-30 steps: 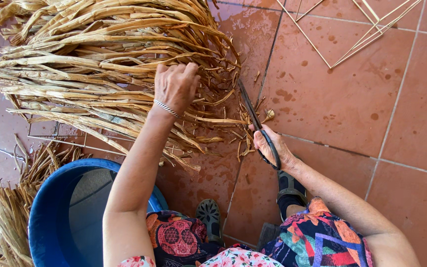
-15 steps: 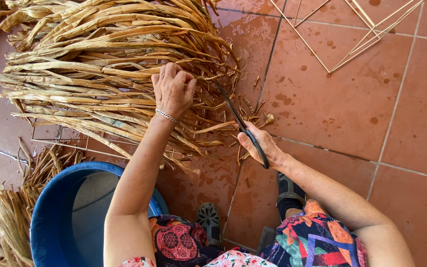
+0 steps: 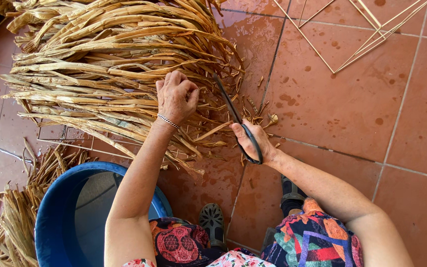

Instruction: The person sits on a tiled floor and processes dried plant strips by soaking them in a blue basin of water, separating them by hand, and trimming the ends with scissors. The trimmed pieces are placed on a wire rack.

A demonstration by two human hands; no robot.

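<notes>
Black scissors [image 3: 237, 122] at frame centre, long axis slanting from the handle loops at lower right up to the blade tips at upper left, tips pointing into the right edge of the dried-leaf bundle [image 3: 109, 74]. Blades seemingly near closed, though too thin in this view to be sure. Held by the right hand [image 3: 253, 141], grip closed through and around the loops, thumb on the upper side; right forearm running down toward the lower right of the frame, wrist roughly in line with it.

Bundle spread across the upper left of the frame on the wet terracotta floor [image 3: 352, 99], strips lying mostly left to right, ragged ends fanning toward the scissors. Left hand [image 3: 175, 96] curled into a tight fist on the bundle's right part, grip closed on a few strips, knuckles up, a thin bracelet [image 3: 168, 121] at the wrist; left forearm rising almost straight from the bottom edge.

Blue tub [image 3: 55, 217] at lower left, just beside the left arm. More dried strips [image 3: 11, 217] heaped left of the tub. Thin stick frame [image 3: 357, 34] at upper right, well apart from both hands. Short cut scraps [image 3: 258, 111] scattered beside the blades.
</notes>
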